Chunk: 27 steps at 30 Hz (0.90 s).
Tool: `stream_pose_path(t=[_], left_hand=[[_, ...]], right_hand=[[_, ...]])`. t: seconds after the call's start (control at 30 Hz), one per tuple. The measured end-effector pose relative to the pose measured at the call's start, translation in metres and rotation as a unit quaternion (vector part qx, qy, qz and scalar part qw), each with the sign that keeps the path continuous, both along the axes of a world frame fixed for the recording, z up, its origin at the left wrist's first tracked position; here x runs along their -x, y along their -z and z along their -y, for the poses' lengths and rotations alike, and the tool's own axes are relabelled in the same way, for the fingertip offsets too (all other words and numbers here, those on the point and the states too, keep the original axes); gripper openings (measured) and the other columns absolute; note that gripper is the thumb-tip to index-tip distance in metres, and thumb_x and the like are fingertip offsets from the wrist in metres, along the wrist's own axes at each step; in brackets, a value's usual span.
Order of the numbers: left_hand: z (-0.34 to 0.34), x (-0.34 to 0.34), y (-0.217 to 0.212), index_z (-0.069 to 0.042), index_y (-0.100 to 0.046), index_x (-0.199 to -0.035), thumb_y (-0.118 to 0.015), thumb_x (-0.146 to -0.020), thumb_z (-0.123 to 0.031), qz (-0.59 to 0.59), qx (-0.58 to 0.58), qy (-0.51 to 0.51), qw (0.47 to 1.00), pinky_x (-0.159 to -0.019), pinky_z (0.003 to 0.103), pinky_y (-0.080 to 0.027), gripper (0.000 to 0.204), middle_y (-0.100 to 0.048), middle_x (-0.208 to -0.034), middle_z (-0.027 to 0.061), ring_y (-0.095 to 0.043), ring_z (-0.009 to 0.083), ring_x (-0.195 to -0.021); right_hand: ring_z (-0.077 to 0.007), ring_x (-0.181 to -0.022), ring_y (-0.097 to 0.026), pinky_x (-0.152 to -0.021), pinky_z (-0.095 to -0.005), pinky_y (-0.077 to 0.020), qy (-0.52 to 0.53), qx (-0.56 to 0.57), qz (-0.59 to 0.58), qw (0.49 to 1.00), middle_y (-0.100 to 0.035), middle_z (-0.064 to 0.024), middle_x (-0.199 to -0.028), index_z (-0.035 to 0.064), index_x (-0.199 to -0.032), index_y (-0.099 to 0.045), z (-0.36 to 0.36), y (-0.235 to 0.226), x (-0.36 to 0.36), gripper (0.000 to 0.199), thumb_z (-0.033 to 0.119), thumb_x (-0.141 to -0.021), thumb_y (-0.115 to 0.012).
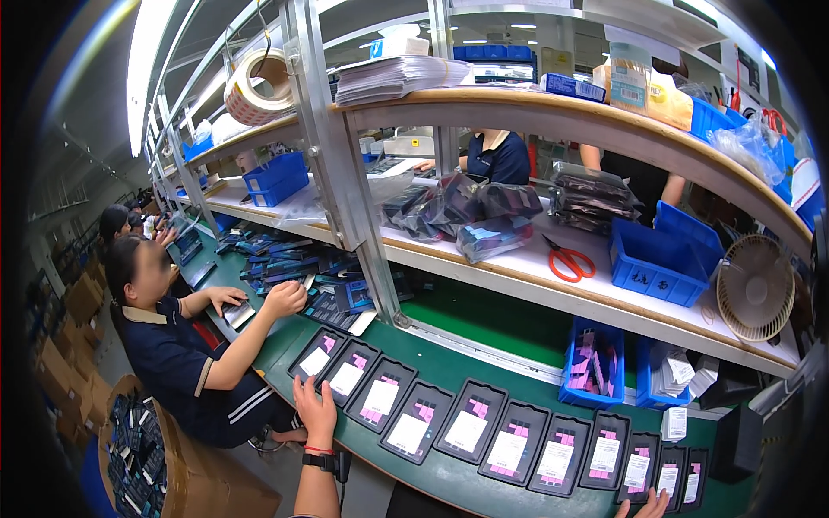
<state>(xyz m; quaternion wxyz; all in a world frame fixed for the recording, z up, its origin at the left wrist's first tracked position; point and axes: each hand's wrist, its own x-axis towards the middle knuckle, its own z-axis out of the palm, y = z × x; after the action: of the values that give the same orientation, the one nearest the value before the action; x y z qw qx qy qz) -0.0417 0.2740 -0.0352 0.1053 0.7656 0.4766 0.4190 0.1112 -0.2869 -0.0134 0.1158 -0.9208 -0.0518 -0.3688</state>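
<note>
In the head view, a row of flat black rectangular trays (467, 420) lies along the near edge of the green conveyor belt (484, 328); I count eleven from left to right, each carrying a white label with small pink marks beside it.

The person's left hand (315, 410) rests on the belt edge just beside the second tray from the left, palm down, fingers held loosely together and pointing up the belt, touching or nearly touching the tray's lower corner; it grips nothing. A red band and a black watch sit on that wrist. The right hand (645, 505) shows only as fingertips at the bottom edge, lying against the lower rim of a tray near the right end of the row; how far the fingers spread cannot be told.

Behind the belt stand two blue plastic bins (592, 363), one with pink slips, the other with white packets. On the white shelf above lie one pair of red-handled scissors (569, 262), a pile of dark plastic bags (466, 207), another blue bin (661, 255) and a small round beige fan (756, 289). The top shelf bears a stack of white paper sheets (393, 78) and a roll of tape (255, 86). To the left, a seated co-worker (177, 345) in dark blue handles similar trays.
</note>
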Motion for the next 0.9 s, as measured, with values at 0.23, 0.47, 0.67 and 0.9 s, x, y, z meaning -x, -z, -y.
stream_pose_path(t=[0.23,0.47,0.67,0.9], left_hand=[[0.0001,-0.0007,-0.0004,0.004,-0.055,-0.11,-0.054,-0.088,-0.029,0.004,0.002,0.004,1.0,-0.098,0.047,-0.033,0.04,-0.038,-0.132,0.0284,-0.038,0.042,-0.122],[-0.0005,-0.0006,-0.0001,0.004,-0.055,-0.111,-0.054,-0.088,-0.029,-0.002,0.003,-0.005,1.0,-0.098,0.046,-0.034,0.039,-0.038,-0.132,0.0283,-0.038,0.0422,-0.121],[0.0004,-0.0014,-0.0012,0.004,-0.055,-0.111,-0.054,-0.088,-0.029,-0.002,0.003,-0.001,1.0,-0.098,0.047,-0.033,0.04,-0.038,-0.132,0.0285,-0.038,0.0426,-0.121],[-0.0001,-0.0006,-0.0025,0.005,-0.055,-0.112,-0.053,-0.089,-0.029,0.004,0.009,0.003,1.0,-0.1,0.047,-0.032,0.041,-0.038,-0.132,0.0284,-0.037,0.0429,-0.122]], right_hand=[[-0.0363,-0.119,-0.043,-0.101,-0.0473,-0.032,0.001,-0.009,0.0,1.0,-0.049,-0.0184,-0.124,0.0069,-0.117,-0.056,0.0005,-0.0003,0.0005,0.046,0.039,-0.084,-0.06],[-0.0352,-0.12,-0.043,-0.101,-0.0466,-0.0324,0.011,-0.004,-0.003,1.0,-0.048,-0.0176,-0.126,0.0076,-0.117,-0.056,-0.0005,-0.0001,0.0008,0.046,0.039,-0.084,-0.061],[-0.0354,-0.119,-0.044,-0.1,-0.0465,-0.033,0.012,-0.006,0.005,1.0,-0.048,-0.0176,-0.125,0.0076,-0.116,-0.056,0.0007,0.0012,0.0004,0.047,0.041,-0.083,-0.061],[-0.0362,-0.12,-0.042,-0.1,-0.0473,-0.0327,-0.008,0.001,-0.013,1.0,-0.047,-0.019,-0.126,0.0071,-0.117,-0.056,0.0031,-0.0002,0.0003,0.047,0.038,-0.082,-0.063]])
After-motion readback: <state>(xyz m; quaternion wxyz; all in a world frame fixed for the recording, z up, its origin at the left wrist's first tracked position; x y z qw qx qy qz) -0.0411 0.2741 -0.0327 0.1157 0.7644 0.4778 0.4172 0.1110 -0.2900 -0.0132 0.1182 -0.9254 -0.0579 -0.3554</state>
